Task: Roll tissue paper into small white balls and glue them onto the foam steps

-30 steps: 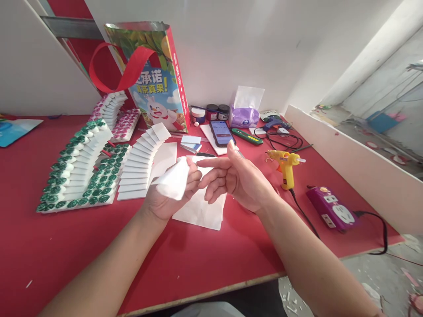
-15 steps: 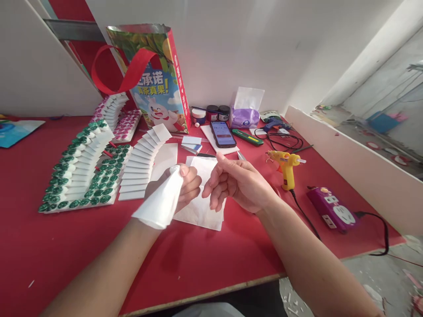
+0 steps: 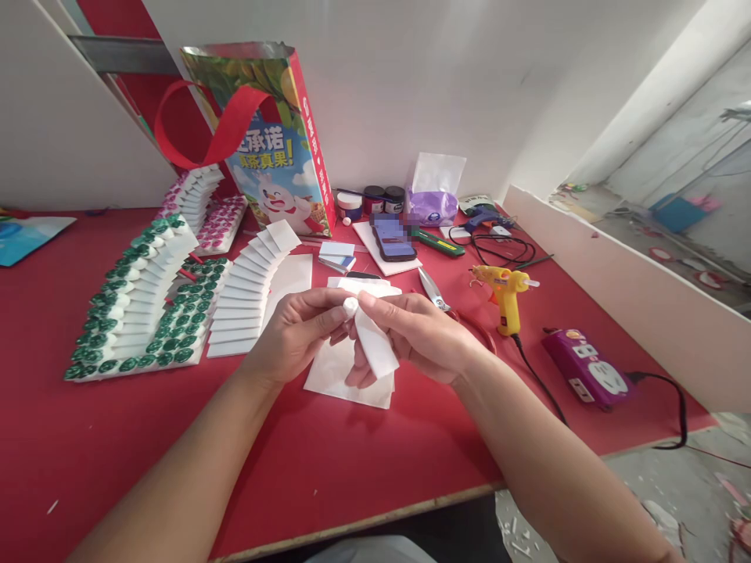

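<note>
Left hand (image 3: 293,332): pinching the strip's (image 3: 379,352) balled end
Right hand (image 3: 425,332): pinching just beside it
Paper (image 3: 328,375): lying beneath both

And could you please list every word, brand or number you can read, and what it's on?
"承诺": shopping bag front, after a character partly hidden by the red handle.
"茶真果!": same front, below, its start unclear.
Too small or blurred: bag's side, tissue pack, jars, smartphone screen, glue gun, power strip, utility knife.
</note>
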### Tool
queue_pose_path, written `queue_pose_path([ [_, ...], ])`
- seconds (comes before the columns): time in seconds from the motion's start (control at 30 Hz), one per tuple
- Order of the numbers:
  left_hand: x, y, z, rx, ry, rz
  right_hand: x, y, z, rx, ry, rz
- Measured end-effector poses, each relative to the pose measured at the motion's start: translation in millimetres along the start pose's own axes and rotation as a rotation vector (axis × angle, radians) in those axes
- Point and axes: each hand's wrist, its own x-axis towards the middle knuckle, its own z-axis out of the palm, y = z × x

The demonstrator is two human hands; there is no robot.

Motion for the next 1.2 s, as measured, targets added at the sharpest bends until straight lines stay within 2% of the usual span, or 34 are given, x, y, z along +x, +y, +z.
queue_pose_path([
  [0.1, 0, -1, -1.3, 0.033, -0.010, 0.020, 0, 0, 1, -0.087, 0.111, -0.084],
  [0.2, 0, -2, -1.4, 0.042, 0.006, 0.032, 0, 2, 2, -0.241, 0.153, -0.162],
  [0.33, 0, -2, 1.8, 0.048, 0.056, 0.032, 0, 6, 1, -0.566, 0.233, -0.268],
  [0.53, 1, -10, 9.6, 0.051, 0.161, 0.072, 4, 15, -3, -1.236, 0.468, -0.509],
  [0.63, 1, -15, 12.0, 0.100, 0.202, 0.098, 6, 18, -3, -1.381, 0.505, -0.537],
  [0.7, 1, -16, 12.5, 0.143, 0.223, 0.107, 6, 18, -2, -1.332, 0.489, -0.535],
  [0.77, 1, -16, 12.3, 0.153, 0.228, 0.114, 6, 16, -1, -1.156, 0.443, -0.508],
  [0.93, 1, -12, 10.2, 0.105, 0.201, 0.116, 7, 6, -1, -0.369, 0.323, -0.244],
  [1.0, 1, -11, 9.1, 0.128, 0.205, 0.099, 8, 4, -4, -0.145, 0.247, -0.127],
  [1.1, 1, -11, 7.2, 0.178, 0.222, 0.083, 11, 3, -8, -0.013, 0.175, -0.056],
  [1.2, 1, -12, 5.6, 0.186, 0.213, 0.085, 11, 5, -10, 0.008, 0.175, -0.088],
])
